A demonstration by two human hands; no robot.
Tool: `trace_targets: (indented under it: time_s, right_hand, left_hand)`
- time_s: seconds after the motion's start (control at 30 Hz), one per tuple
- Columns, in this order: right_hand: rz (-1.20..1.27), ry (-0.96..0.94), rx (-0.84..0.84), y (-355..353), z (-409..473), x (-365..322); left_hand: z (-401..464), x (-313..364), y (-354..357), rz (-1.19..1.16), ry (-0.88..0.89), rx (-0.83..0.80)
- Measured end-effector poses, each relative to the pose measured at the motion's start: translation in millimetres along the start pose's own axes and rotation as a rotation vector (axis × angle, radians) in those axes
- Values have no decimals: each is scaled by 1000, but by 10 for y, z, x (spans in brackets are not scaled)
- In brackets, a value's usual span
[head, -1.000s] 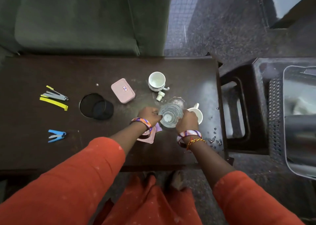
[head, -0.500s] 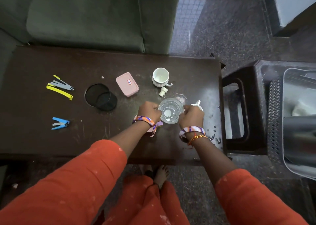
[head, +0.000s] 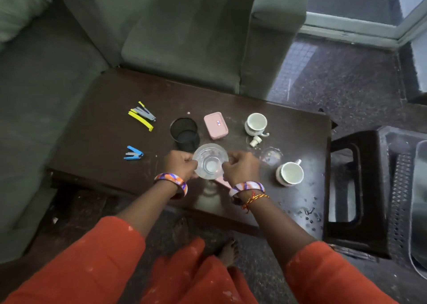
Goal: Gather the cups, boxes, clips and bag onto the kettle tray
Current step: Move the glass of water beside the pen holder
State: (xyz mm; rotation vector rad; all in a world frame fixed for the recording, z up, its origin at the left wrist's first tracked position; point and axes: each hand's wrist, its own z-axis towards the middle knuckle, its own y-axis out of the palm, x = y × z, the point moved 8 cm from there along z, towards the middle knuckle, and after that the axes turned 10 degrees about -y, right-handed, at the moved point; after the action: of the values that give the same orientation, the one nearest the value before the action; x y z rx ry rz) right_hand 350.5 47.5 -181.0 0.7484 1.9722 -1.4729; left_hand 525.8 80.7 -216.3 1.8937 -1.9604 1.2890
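I hold a clear glass cup (head: 209, 163) between both hands, just above the dark table (head: 97, 142). My left hand (head: 179, 165) grips its left side and my right hand (head: 240, 168) grips its right side. Part of a pink item (head: 223, 182) shows under the glass. Two white cups stand at the back (head: 256, 123) and at the right (head: 290, 174). A pink box (head: 216, 125) and a black mesh cup (head: 184, 134) sit behind my hands. Yellow and grey clips (head: 141, 117) and a blue clip (head: 133, 153) lie at the left. The tray (head: 417, 188) is cut off at the right edge.
A small white stopper (head: 255, 141) and a clear round glass piece (head: 270, 156) lie between the white cups. A dark stool (head: 353, 183) stands between the table and the tray. A green sofa (head: 180, 33) borders the table's far and left sides. Water drops spot the table's right corner.
Both hands have carried the glass cup left, away from the right white cup. The view has shifted, so the tray and stool now lie at the right edge.
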Motion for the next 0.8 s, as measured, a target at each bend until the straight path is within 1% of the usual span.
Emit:
trace_targets:
  time_s: [0.07, 0.13, 0.17, 0.3, 0.4, 0.5, 0.6, 0.7, 0.8]
  right_hand:
    - [18, -9, -36, 252, 12, -116]
    - [100, 24, -71, 544, 48, -198]
    - [171, 67, -93, 724, 72, -214]
    - [619, 412, -186, 1530, 87, -256]
    - [795, 507, -200, 1939, 193, -421]
    - [884, 588, -119, 2155, 356, -477]
    - [952, 679, 6, 2278, 486, -433]
    - [1013, 751, 123, 2300, 547, -360]
    - [1041, 789, 236, 2234, 538, -254]
  left_hand:
    - [98, -194, -253, -38, -49, 35]
    - [247, -387, -500, -66, -90, 63]
    - [332, -468, -624, -70, -103, 76]
    - [739, -731, -1086, -107, -146, 125]
    - [1076, -772, -1276, -119, -163, 123]
    - [1389, -692, -1318, -97, -144, 103]
    - [1648, -591, -1233, -72, -126, 58]
    - [1815, -494, -1086, -53, -113, 6]
    - [1905, -471, -917, -42, -137, -73]
